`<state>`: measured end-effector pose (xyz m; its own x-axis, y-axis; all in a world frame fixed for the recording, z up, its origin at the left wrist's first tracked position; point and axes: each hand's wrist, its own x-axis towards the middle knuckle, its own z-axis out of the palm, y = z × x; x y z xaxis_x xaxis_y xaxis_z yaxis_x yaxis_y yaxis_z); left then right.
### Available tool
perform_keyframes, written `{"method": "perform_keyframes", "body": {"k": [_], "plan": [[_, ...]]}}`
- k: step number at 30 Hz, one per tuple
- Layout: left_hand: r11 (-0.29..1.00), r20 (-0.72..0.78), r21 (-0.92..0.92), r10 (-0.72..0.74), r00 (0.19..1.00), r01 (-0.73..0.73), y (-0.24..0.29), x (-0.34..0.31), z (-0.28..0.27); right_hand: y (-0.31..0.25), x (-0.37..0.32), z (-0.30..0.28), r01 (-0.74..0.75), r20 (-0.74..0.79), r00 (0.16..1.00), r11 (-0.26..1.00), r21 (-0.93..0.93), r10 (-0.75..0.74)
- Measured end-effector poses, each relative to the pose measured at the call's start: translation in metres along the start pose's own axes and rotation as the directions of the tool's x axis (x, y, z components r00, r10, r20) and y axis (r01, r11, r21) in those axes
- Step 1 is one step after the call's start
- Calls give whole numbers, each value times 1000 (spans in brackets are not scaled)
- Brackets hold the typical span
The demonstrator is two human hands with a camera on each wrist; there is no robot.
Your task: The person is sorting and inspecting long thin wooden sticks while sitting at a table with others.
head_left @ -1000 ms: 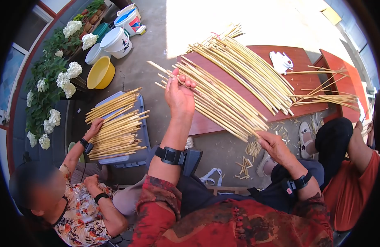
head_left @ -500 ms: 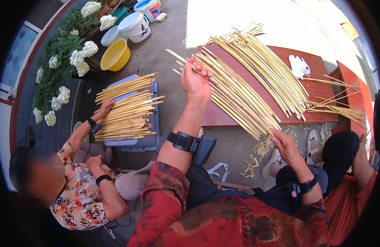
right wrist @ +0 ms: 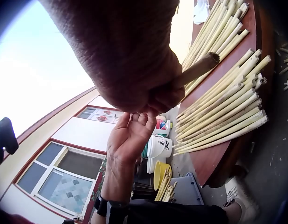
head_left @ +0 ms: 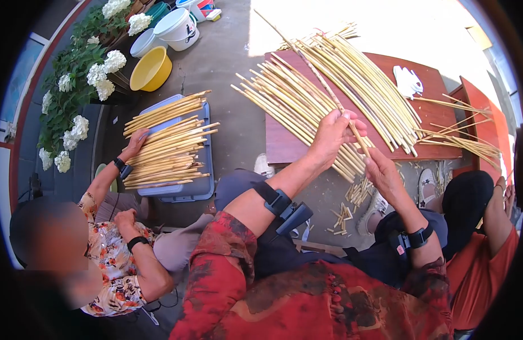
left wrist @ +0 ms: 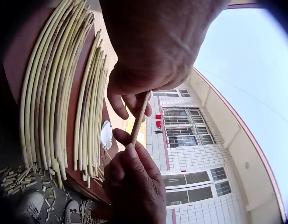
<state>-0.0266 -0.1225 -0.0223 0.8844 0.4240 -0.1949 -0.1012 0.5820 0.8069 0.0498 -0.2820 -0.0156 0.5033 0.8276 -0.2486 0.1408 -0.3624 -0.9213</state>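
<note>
A long, thin cane stick (head_left: 312,68) with brownish blotches slants from my hands across the red-brown table (head_left: 278,156). My right hand (head_left: 383,175) pinches it close to its near end between thumb and fingers; the cut end (right wrist: 211,58) pokes out past that hand in the right wrist view. My left hand (head_left: 332,139) is just farther up, palm turned up, with thumb and fingers around the stick. Beyond my hands lies a row of pale sticks (head_left: 284,93) on the table, overhanging its left edge. A second, larger row (head_left: 360,85) lies to its right.
On the left, a seated person's hand (head_left: 138,140) rests on shorter sticks over a blue-grey bin (head_left: 202,190). A yellow basin (head_left: 151,69) and white bucket (head_left: 176,28) stand behind. White gloves (head_left: 407,81) lie on the table; cut pieces (head_left: 342,218) litter the floor.
My left hand has come down and right from the far end of the sticks to beside my right hand. One stick now points farther away, apart from the row. My right hand has moved slightly.
</note>
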Motion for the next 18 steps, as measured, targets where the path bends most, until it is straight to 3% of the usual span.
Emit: {"method": "perform_keyframes", "body": {"k": [2,6,9,13,18], "plan": [[1000,1,28,4,1000,-4,6,-2,-5,0,6,-3,135,25,991,981,-142,-132],[999,18,38,30,999,-30,12,-6,-19,-5,9,-12,144,26,990,973,-180,-141],[996,-9,31,79,997,-79,16,-14,-33,-11,6,-14,281,57,957,857,-433,-286],[995,-162,33,101,982,-96,22,-32,-45,-16,2,-11,327,106,944,835,-443,-313],[988,-203,36,152,967,-148,31,-52,-47,-9,1,-1,429,136,896,744,-512,-423]]}}
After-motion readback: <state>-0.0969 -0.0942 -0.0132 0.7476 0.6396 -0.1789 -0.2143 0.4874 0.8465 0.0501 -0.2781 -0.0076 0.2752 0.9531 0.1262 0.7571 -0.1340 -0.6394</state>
